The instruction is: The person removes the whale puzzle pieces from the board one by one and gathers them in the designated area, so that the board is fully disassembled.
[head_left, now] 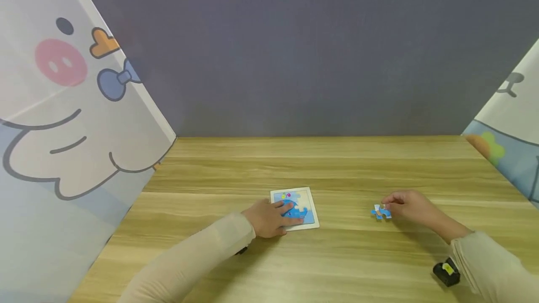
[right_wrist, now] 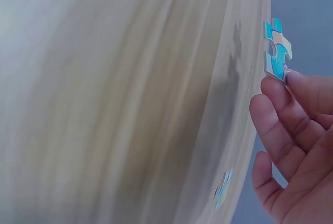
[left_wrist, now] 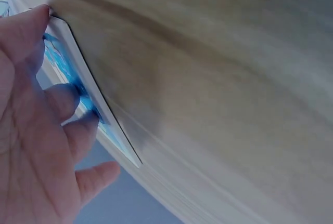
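Note:
My left hand [head_left: 269, 217] lies with spread fingers across a square puzzle board [head_left: 316, 221] with a white border. The board's picture is mostly blue, and a pale gap shows in it at the upper right. In the left wrist view, the thumb [left_wrist: 39, 21] reaches the board's near edge while other fingers touch the picture. Off to the right, my right hand [head_left: 407, 205] pinches a puzzle piece [right_wrist: 279, 52] between thumb and forefinger. That piece is blue with a tan band, and it is held above the table, casting a shadow. Its lower corner is hidden by the fingertips.
A small blue flat piece [right_wrist: 223, 190] lies on the wood-grain table [head_left: 210, 167] in the right wrist view. Behind stands a dark grey panel [head_left: 294, 50], with cartoon-printed panels at both sides. A black device [head_left: 447, 272] with a yellow mark sits by the right sleeve.

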Tool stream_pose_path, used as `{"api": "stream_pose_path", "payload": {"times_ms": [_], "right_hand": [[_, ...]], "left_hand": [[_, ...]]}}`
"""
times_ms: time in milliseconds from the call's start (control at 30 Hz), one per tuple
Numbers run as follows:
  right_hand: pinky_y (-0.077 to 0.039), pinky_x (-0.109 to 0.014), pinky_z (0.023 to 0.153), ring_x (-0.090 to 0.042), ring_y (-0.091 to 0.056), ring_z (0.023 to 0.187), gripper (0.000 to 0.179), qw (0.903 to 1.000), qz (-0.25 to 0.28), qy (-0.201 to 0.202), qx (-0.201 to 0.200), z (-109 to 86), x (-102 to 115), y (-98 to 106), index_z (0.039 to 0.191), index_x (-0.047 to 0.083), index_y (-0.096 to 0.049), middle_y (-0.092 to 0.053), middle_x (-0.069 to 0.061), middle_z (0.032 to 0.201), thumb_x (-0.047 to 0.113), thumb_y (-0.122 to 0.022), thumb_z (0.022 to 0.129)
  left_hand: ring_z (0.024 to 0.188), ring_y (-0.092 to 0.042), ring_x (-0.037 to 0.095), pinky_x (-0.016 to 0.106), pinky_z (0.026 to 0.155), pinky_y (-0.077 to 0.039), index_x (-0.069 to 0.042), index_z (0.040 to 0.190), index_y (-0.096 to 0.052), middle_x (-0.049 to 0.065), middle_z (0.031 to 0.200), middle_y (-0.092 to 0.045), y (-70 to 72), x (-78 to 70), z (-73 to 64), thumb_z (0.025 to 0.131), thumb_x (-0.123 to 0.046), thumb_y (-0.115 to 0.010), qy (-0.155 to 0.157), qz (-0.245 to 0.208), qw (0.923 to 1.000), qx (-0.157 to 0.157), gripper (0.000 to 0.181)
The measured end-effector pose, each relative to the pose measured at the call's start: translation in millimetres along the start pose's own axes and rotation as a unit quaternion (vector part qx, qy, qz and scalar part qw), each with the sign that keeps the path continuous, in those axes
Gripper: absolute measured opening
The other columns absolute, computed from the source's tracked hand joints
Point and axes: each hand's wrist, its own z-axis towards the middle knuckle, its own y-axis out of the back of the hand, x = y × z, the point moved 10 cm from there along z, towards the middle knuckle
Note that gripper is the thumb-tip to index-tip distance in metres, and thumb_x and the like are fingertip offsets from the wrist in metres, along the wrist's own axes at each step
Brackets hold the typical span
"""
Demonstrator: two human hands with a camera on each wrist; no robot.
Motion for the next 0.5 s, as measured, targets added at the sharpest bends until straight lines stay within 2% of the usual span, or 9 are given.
{"api": "stream_pose_path", "payload": {"times_ms": [167, 333, 500], "right_hand": [[-0.05, -0.024, 0.062, 0.003, -0.056, 0.073, 0.011, 1.0, -0.006, -0.005, -0.001, -9.8, -16.3, 4.4, 0.094, -0.003, -0.07, -0.069, -0.004, 0.086, 0.002, -0.06, 0.092], [-0.049, -0.023, 0.063, 0.005, -0.054, 0.075, 0.012, 0.9998, -0.015, -0.01, -0.013, -20.0, -30.9, 12.7, 0.096, 0.0, -0.07, -0.068, 0.0, 0.087, 0.004, -0.06, 0.092], [-0.047, -0.02, 0.061, 0.009, -0.052, 0.076, 0.01, 0.9992, -0.002, 0.024, -0.031, -25.5, -38.4, 19.4, 0.093, -0.002, -0.07, -0.068, -0.003, 0.086, 0.001, -0.061, 0.09]], "left_hand": [[0.139, -0.03, 0.032, 0.044, 0.11, -0.029, -0.05, 0.148, -0.023, -0.007, 0.157, -0.023, -2.3, 1.4, -0.7, 0.101, -0.047, -0.04, -0.002, -0.037, 0.9993, -0.003, 0.05], [0.139, -0.03, 0.033, 0.044, 0.11, -0.029, -0.05, 0.148, -0.024, -0.007, 0.157, -0.022, -3.6, 1.3, -0.1, 0.101, -0.048, -0.037, -0.01, -0.052, 0.9986, -0.002, 0.049], [0.138, -0.031, 0.034, 0.044, 0.109, -0.031, -0.051, 0.147, -0.025, -0.008, 0.156, -0.023, -3.9, 4.7, 1.2, 0.101, -0.047, -0.036, -0.007, -0.055, 0.9985, -0.001, 0.047]]}}
